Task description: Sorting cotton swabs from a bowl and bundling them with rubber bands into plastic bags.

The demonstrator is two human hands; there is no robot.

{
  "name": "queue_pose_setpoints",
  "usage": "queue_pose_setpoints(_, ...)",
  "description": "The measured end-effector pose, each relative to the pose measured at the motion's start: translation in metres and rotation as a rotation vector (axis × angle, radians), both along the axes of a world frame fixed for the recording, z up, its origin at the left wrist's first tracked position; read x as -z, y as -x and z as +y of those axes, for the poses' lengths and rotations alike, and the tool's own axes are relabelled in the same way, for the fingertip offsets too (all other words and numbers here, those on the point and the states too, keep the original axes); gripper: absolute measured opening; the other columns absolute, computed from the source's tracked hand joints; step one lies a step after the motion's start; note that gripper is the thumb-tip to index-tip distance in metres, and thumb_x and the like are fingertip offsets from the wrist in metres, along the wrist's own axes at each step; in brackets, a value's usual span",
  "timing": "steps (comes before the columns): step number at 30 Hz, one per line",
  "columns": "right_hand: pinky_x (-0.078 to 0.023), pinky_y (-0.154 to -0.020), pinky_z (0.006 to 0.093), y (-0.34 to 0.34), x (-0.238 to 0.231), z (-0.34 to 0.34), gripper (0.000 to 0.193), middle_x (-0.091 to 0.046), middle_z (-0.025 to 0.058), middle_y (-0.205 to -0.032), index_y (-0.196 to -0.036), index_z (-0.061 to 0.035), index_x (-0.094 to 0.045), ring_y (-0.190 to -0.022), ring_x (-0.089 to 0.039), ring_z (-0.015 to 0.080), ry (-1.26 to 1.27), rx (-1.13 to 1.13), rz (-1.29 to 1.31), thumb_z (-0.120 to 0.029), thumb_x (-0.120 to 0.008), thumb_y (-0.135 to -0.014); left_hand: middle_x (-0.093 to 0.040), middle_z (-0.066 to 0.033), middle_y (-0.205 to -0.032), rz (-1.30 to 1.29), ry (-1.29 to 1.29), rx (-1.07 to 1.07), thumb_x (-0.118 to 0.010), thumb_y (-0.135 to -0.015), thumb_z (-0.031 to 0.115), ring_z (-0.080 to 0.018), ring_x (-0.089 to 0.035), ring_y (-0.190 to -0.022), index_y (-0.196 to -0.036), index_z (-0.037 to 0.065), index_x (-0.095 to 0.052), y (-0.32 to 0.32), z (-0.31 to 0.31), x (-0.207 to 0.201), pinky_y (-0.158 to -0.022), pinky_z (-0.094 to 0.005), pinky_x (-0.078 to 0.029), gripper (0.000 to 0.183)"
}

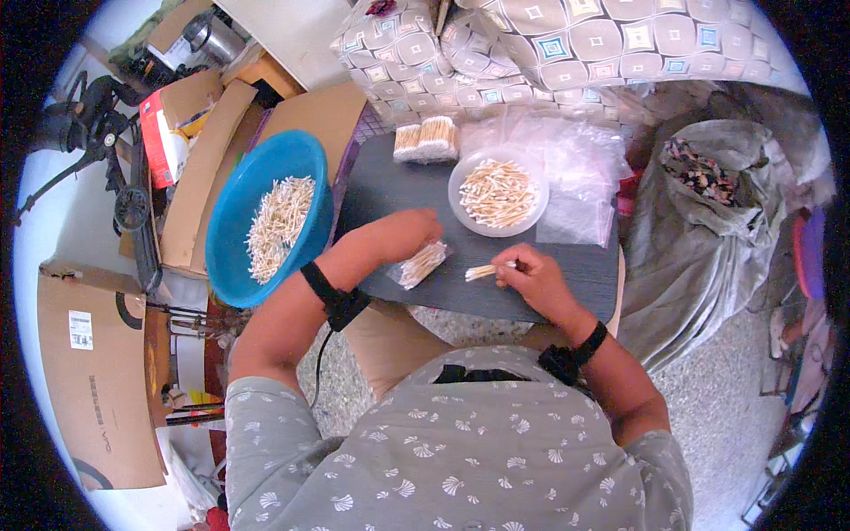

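My left hand [414,234] is closed at the top of a small clear plastic bag [423,265] with cotton swabs in it. The bag rests on a dark low table [376,186]. My right hand [537,281] pinches a small bunch of cotton swabs [480,273] just right of the bag, their tips pointing toward it. Behind my hands stands a white bowl [543,196] heaped with loose cotton swabs [496,190]. Filled packs of cotton swabs [427,140] sit at the table's far edge. Flat clear plastic bags [580,168] lie right of the bowl.
A large blue basin [228,208] holding more loose swabs stands tilted left of the table. Cardboard boxes [93,372] and a black tripod-like stand [111,142] fill the far left. A patterned sofa cover [611,40] hangs behind; a grey cloth sack [708,239] slumps at the right.
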State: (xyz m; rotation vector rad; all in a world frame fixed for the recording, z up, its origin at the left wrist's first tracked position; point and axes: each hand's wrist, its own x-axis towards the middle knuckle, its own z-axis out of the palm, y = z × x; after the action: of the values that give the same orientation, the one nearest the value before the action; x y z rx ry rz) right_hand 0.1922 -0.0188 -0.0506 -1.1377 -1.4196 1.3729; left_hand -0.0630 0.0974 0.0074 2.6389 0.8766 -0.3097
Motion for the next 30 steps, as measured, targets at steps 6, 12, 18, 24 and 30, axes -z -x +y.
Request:
queue_pose_setpoints(6, -0.05, -0.069, 0.0322, 0.027, -0.015, 0.018, 0.01, -0.063, 0.0087, -0.088, -0.088, -0.0048, -0.065, -0.077, -0.062, 0.0223, -0.348, 0.152, -0.126, -0.012, -0.063, -0.082, -0.055, -0.0175, -0.092, -0.052, -0.009, 0.011, -0.051, -0.084, 0.015, -0.0368, -0.056, -0.087, -0.082, 0.004, -0.059, -0.001, -0.015, -0.028, -0.075, -0.0439, -0.045, 0.014)
queue_pose_setpoints(12, -0.049, -0.074, 0.0355, 0.032, -0.035, 0.025, 0.009, -0.063, 0.0112, -0.091, -0.088, -0.0056, -0.064, -0.084, -0.06, 0.0291, -0.505, 0.15, -0.211, -0.011, -0.063, -0.081, -0.053, -0.0147, -0.086, -0.254, 0.022, 0.038, -0.054, -0.083, 0.013, -0.0346, -0.055, -0.083, -0.083, 0.003, -0.058, 0.006, -0.026, -0.035, -0.076, -0.0424, -0.046, 0.011)
queue_pose_setpoints(18, -0.05, -0.065, 0.0279, 0.038, -0.023, 0.027, 0.009, -0.063, 0.0065, -0.085, -0.092, -0.0041, -0.064, -0.072, -0.062, 0.0173, -0.245, 0.078, 0.047, -0.009, -0.062, -0.084, -0.055, -0.0142, -0.087, -0.271, 0.015, 0.042, -0.055, -0.083, 0.012, -0.0333, -0.055, -0.087, -0.085, 0.003, -0.059, 0.004, -0.029, -0.043, -0.079, -0.0406, -0.046, 0.011)
queue_pose_setpoints(24, -0.049, -0.061, 0.0233, 0.037, -0.017, 0.032, 0.012, -0.064, 0.0041, -0.077, -0.095, -0.0003, -0.063, -0.068, -0.061, 0.0106, 0.003, 0.065, 0.329, -0.005, -0.061, -0.084, -0.054, -0.014, -0.086, -0.306, 0.015, 0.062, -0.056, -0.082, 0.012, -0.0335, -0.055, -0.086, -0.083, 0.002, -0.057, 0.003, -0.029, -0.042, -0.078, -0.0408, -0.046, 0.01)
queue_pose_setpoints(30, -0.049, -0.061, 0.0222, 0.037, -0.011, 0.034, 0.013, -0.063, 0.0038, -0.077, -0.095, -0.0007, -0.063, -0.068, -0.06, 0.0101, 0.039, 0.076, 0.305, -0.006, -0.062, -0.084, -0.054, -0.0143, -0.087, -0.302, 0.017, 0.07, -0.059, -0.08, 0.011, -0.0339, -0.055, -0.086, -0.083, 0.003, -0.057, -0.002, -0.03, -0.047, -0.078, -0.0411, -0.046, 0.01)
